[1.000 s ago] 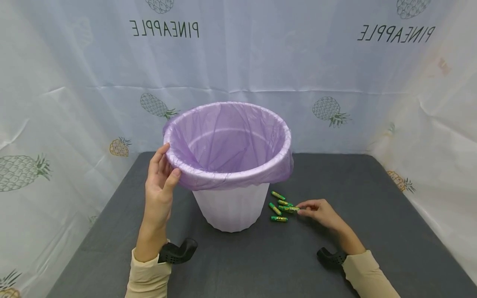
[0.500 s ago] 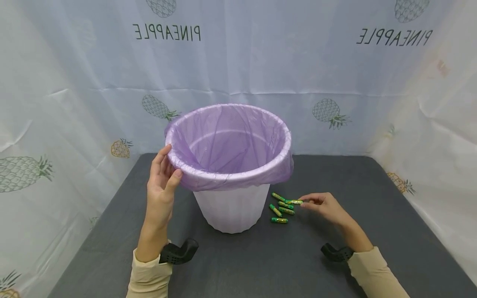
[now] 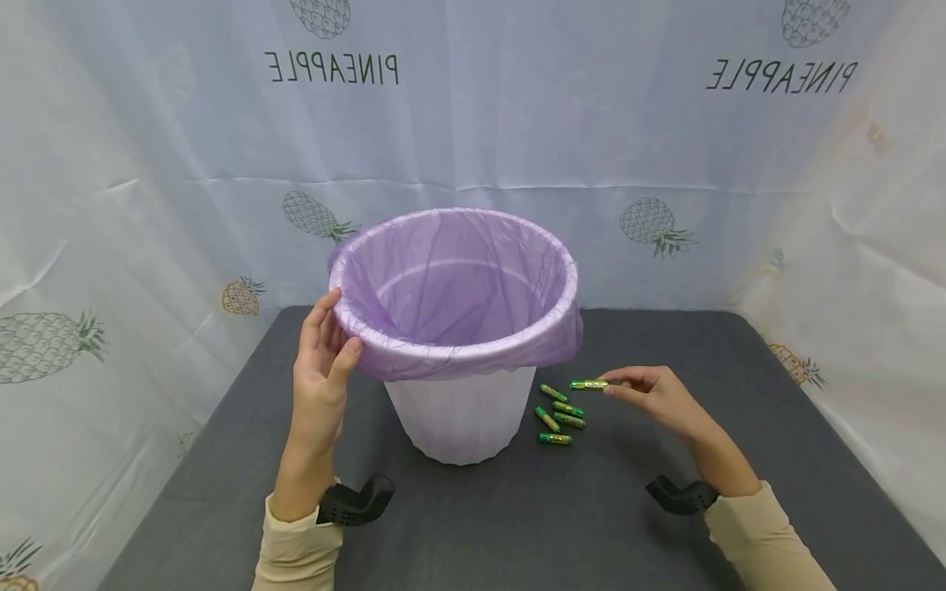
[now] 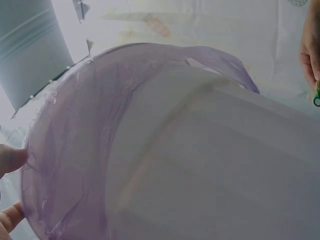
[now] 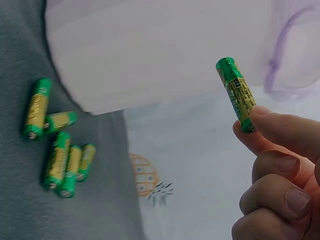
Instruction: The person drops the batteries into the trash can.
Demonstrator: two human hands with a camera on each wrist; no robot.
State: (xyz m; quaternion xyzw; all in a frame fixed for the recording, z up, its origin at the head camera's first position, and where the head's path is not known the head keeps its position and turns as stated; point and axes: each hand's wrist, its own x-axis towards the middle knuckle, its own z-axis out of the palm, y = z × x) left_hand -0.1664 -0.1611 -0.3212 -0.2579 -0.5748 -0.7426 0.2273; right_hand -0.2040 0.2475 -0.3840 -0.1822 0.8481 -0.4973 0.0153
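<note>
In the head view a white trash bin [image 3: 461, 419] stands on the dark table, a purple liner bag [image 3: 451, 304] folded over its rim. My left hand [image 3: 318, 373] holds the bin's left rim, with thumb and fingertips against the bag. To the right of the bin, my right hand [image 3: 658, 398] pinches a green and gold battery [image 3: 589, 384] by one end between thumb and index finger. This battery [image 5: 237, 95] is lifted off the table in the right wrist view. Several matching batteries [image 3: 567, 408] lie in a loose group beside the bin's base.
A black wrist camera sits on each forearm, the left one [image 3: 356, 501] just below the bin and the right one [image 3: 680, 495] over the table [image 3: 488, 533]. White curtains [image 3: 458, 139] printed with pineapples hang behind and at both sides.
My right hand has picked a battery out of the group and raised it, drawing back slightly to the right. The left hand stays at the bin's rim.
</note>
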